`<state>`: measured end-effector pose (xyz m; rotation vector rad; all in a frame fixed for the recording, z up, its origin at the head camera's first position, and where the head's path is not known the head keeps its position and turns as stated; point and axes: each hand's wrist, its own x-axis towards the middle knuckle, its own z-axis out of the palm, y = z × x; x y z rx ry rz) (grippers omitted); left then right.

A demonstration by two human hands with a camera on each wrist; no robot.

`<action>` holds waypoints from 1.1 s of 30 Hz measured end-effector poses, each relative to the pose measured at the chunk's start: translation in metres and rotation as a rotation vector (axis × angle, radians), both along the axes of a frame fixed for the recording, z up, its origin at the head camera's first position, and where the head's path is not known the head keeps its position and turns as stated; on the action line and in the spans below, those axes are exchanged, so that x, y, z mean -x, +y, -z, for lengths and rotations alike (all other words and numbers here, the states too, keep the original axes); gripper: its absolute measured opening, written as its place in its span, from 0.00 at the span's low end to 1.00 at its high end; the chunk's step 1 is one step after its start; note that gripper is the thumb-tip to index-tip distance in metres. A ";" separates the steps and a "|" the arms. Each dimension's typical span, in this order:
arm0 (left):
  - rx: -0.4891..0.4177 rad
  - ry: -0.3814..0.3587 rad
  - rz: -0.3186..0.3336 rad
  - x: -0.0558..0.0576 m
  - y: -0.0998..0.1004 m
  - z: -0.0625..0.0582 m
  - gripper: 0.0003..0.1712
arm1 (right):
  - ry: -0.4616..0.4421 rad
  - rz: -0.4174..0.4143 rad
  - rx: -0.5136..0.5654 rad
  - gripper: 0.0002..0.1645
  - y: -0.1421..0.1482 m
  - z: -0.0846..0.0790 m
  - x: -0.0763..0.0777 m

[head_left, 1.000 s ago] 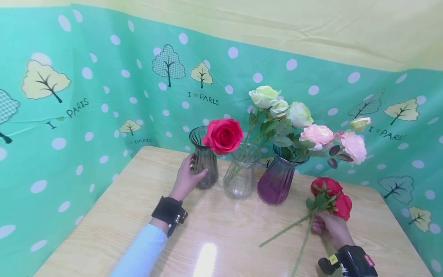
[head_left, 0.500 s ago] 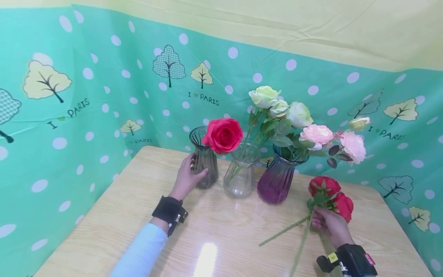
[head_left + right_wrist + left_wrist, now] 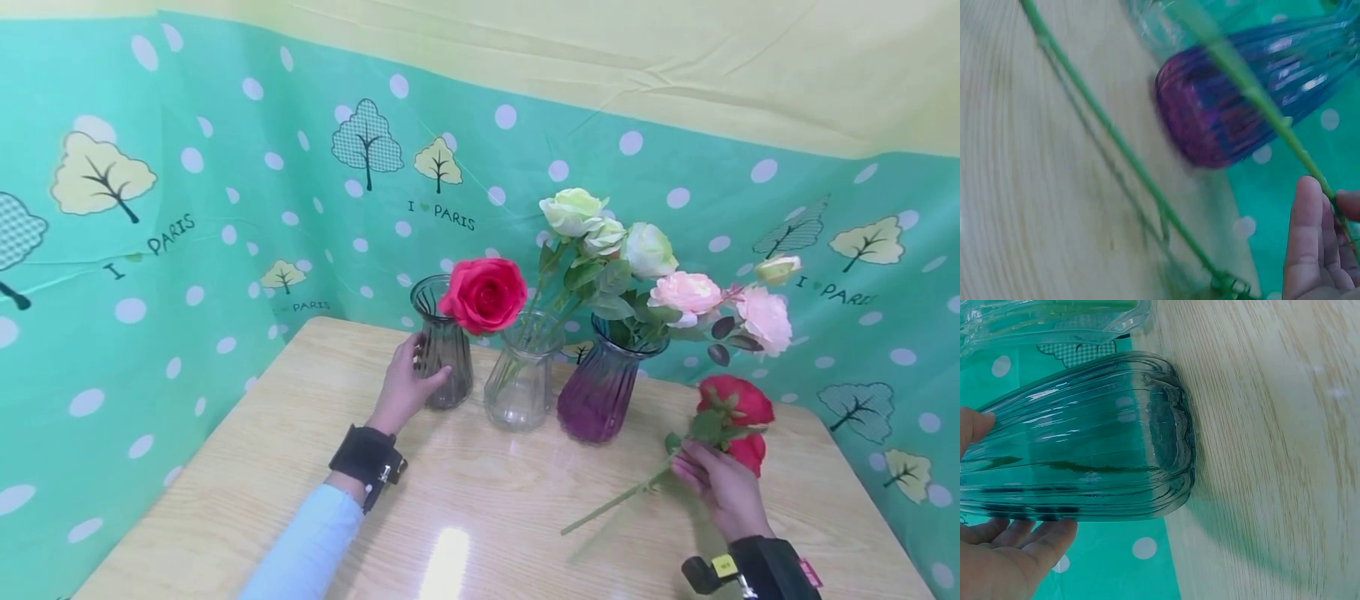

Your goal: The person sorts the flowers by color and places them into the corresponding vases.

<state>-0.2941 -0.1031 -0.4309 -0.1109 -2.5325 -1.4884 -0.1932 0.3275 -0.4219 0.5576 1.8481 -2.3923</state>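
Note:
My left hand grips the smoky grey ribbed glass vase, thumb on the near side and fingers round the other. The vase stands upright on the table, and a large red rose leans over its rim. At the right, my right hand pinches the green stem of a red rose between thumb and fingers. Another red rose lies behind this hand, partly hidden. Its stem stretches left along the table.
A clear glass vase with white-green roses stands beside the grey one. Right of it is a purple glass vase with pink flowers. A green printed cloth hangs around the wooden table.
The rose in my right hand has shifted to the right, and its stem has swung away from the table's front. My left hand stays on the grey vase.

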 end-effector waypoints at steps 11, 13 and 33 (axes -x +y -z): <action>0.009 -0.001 0.003 0.001 0.001 -0.001 0.46 | 0.487 0.026 0.255 0.11 -0.054 -0.039 -0.020; 0.005 0.001 0.003 0.001 0.001 -0.001 0.46 | 0.601 0.035 0.284 0.13 -0.065 -0.049 -0.022; -0.009 -0.006 0.006 0.001 -0.001 0.004 0.46 | 1.092 0.193 -0.118 0.10 -0.185 -0.118 -0.023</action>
